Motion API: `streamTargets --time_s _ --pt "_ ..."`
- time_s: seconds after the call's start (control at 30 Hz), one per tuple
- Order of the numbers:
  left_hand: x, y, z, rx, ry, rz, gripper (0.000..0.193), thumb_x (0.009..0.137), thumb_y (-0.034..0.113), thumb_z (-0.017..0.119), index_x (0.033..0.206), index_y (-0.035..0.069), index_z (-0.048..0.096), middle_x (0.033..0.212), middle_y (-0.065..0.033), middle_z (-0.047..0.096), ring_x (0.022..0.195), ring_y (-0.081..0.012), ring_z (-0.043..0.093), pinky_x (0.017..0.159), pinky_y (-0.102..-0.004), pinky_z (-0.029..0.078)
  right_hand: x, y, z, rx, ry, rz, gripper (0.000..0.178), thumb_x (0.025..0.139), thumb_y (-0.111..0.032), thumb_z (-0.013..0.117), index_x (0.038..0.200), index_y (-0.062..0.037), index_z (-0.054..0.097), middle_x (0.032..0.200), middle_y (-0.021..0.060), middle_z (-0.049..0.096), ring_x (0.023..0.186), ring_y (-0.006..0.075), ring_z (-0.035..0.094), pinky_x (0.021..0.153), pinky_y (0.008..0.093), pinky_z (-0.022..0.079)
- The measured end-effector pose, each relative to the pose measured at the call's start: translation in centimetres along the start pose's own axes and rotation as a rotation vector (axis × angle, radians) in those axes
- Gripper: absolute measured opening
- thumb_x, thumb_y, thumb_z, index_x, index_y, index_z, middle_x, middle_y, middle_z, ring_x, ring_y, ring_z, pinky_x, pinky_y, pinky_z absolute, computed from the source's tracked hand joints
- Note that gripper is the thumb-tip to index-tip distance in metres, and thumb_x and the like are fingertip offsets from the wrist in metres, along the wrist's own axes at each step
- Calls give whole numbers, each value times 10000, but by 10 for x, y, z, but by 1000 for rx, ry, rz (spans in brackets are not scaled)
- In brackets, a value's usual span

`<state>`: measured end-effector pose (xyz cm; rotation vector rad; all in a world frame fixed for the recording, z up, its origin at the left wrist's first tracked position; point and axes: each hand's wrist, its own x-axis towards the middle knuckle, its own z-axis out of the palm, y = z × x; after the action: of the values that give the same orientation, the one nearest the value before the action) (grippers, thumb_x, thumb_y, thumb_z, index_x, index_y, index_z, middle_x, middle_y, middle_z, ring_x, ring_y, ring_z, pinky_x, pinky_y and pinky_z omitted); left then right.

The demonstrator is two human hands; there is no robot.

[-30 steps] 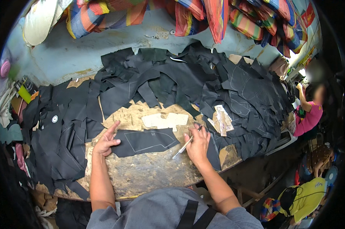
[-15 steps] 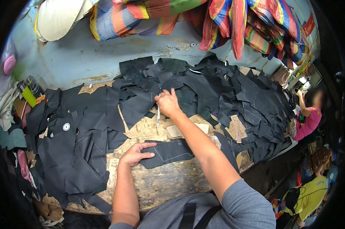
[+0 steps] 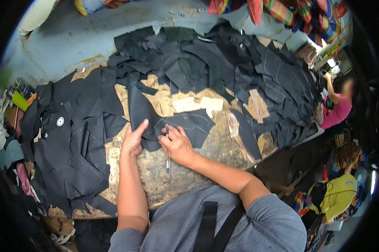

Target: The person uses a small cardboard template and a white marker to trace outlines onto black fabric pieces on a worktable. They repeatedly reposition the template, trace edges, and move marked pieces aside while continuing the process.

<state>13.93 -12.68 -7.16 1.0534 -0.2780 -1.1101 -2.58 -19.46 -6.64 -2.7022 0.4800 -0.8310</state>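
Observation:
My right hand (image 3: pixel 177 145) is closed around a slim pen (image 3: pixel 168 161), its lower end toward me. The knuckles rest over a black leather-like piece (image 3: pixel 196 119) marked with a pale outline. Beside it on the left, my left hand (image 3: pixel 133 140) grips the lower edge of another black piece (image 3: pixel 140 107), thumb raised and the other fingers mostly hidden. That second piece bends up and meets the marked one; where they overlap is partly covered by my hands. Just beyond lie pale paper templates (image 3: pixel 186 104).
Black pieces (image 3: pixel 78 101) are strewn across the worn wooden table (image 3: pixel 185 168), heaped highest at the back (image 3: pixel 177 54) and right. Brown templates (image 3: pixel 256 107) lie at the right. A green bottle (image 3: pixel 18 100) stands far left. Other people (image 3: pixel 338 109) are at the right.
My right hand has come back toward me from the pile, pen still held. A black piece from the pile has shifted nearer, and my left hand now grips it. The view has tilted.

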Motion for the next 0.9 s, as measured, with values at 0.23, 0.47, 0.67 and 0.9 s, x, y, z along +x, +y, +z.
streamTargets --time_s 0.23,0.47,0.67,0.9 --pt "5 5 -8 -99 123 231 291 827 36 677 1099 -17 587 1078 -117 647 936 -211 642 842 -331 522 -23 11 1 90 46 16 124 790 -89 628 875 -30 560 1088 223 596 1148 401 513 921 563 393" --pt "8 13 -30 -286 259 314 356 782 -43 669 1120 -64 563 1106 -149 620 1011 -258 613 929 -417 503 -24 14 -3 134 169 68 171 675 -53 689 800 -33 575 975 192 620 1080 382 556 907 501 422" --pt "8 17 -45 -297 253 243 422 759 -27 703 1156 -31 560 1128 -120 613 1050 -251 587 956 -402 474 -42 37 -27 113 107 7 151 693 -45 664 815 -27 578 966 177 623 1052 373 566 908 485 443" --pt "-27 44 -66 221 264 169 470 816 42 698 1231 -42 494 1184 -139 577 1070 -264 567 924 -379 473 -71 43 -48 94 134 -8 78 736 -47 632 788 -14 585 906 162 634 982 323 608 868 470 472"
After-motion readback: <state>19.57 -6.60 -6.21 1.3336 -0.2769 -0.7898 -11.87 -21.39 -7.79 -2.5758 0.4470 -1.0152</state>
